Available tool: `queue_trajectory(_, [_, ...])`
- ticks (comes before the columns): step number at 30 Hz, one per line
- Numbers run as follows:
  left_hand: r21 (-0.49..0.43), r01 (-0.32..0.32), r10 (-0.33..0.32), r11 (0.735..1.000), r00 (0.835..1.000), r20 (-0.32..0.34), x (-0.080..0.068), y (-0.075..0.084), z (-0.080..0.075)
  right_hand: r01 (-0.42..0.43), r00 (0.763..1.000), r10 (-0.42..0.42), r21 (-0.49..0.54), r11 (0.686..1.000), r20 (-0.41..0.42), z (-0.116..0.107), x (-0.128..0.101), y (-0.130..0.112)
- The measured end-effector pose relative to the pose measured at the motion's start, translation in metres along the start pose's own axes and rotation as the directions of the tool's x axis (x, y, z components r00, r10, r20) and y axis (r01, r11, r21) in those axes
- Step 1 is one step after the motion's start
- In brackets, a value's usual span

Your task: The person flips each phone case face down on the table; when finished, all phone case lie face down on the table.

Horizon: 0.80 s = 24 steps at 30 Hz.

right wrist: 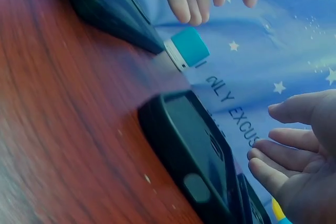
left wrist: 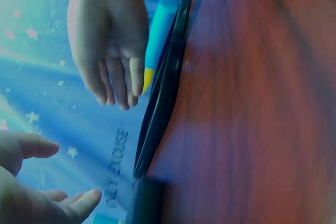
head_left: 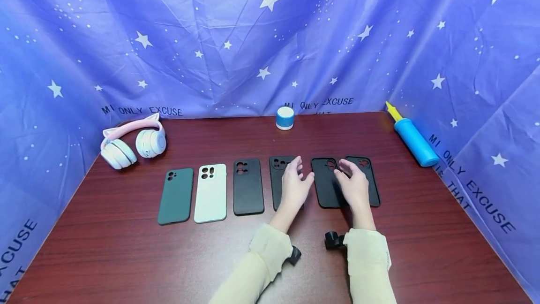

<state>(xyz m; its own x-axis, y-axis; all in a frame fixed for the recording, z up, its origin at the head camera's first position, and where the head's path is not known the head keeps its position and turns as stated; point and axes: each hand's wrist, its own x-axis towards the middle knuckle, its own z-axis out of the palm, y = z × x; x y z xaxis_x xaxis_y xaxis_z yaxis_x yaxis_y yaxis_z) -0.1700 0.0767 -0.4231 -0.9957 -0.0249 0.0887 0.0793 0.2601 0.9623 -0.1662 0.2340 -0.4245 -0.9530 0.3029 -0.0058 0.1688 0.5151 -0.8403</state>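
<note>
Both hands — left (head_left: 294,186), right (head_left: 353,186) — hover empty, fingers relaxed, over black cases (head_left: 326,183) lying lengthwise, camera cutouts away.

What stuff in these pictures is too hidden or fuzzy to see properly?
- Head view: the left hand covers much of a black phone case, and the right hand hides where two more black cases meet.
- Head view: small black clips at the sleeves are too small to identify.
- Left wrist view: the dark red wooden table is blurred.
</note>
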Motion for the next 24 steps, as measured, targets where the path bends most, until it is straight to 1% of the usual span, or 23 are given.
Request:
queue_trajectory(4, [0.023, 0.03, -0.031, 0.999, 0.998, 0.055, -0.005, 0.002, 0.012, -0.01, 1.0, 0.01, -0.047, 0.999, -0.008, -0.005, 0.0, 0.002])
queue_trajectory(7, [0.051, 0.065, -0.07, 0.997, 0.992, 0.104, -0.007, 0.002, 0.017, -0.009, 1.0, 0.008, -0.074, 0.997, -0.006, -0.005, 0.001, 0.005])
queue_trajectory(12, [0.111, 0.126, -0.144, 0.986, 0.974, 0.172, -0.008, 0.0, 0.024, -0.006, 0.999, 0.01, -0.124, 0.992, 0.033, -0.003, 0.001, 0.006])
queue_trajectory(14, [0.117, 0.149, -0.169, 0.982, 0.966, 0.194, -0.009, -0.001, 0.024, -0.008, 0.999, 0.014, -0.136, 0.991, 0.048, -0.003, 0.001, 0.006])
queue_trajectory(15, [0.118, 0.156, -0.178, 0.981, 0.963, 0.202, -0.009, -0.001, 0.025, -0.009, 0.998, 0.016, -0.139, 0.99, 0.053, -0.002, 0.001, 0.006])
queue_trajectory(18, [0.111, 0.165, -0.185, 0.98, 0.961, 0.205, -0.008, -0.002, 0.025, -0.014, 0.998, 0.022, -0.136, 0.991, 0.056, -0.001, 0.001, 0.006])
queue_trajectory(22, [0.087, 0.162, -0.176, 0.983, 0.965, 0.193, -0.006, -0.003, 0.025, -0.008, 0.999, 0.014, -0.126, 0.992, 0.047, 0.0, 0.002, 0.006])
queue_trajectory(24, [0.065, 0.171, -0.18, 0.983, 0.965, 0.19, -0.006, -0.004, 0.025, -0.011, 0.999, 0.017, -0.117, 0.993, 0.047, 0.001, 0.002, 0.006])
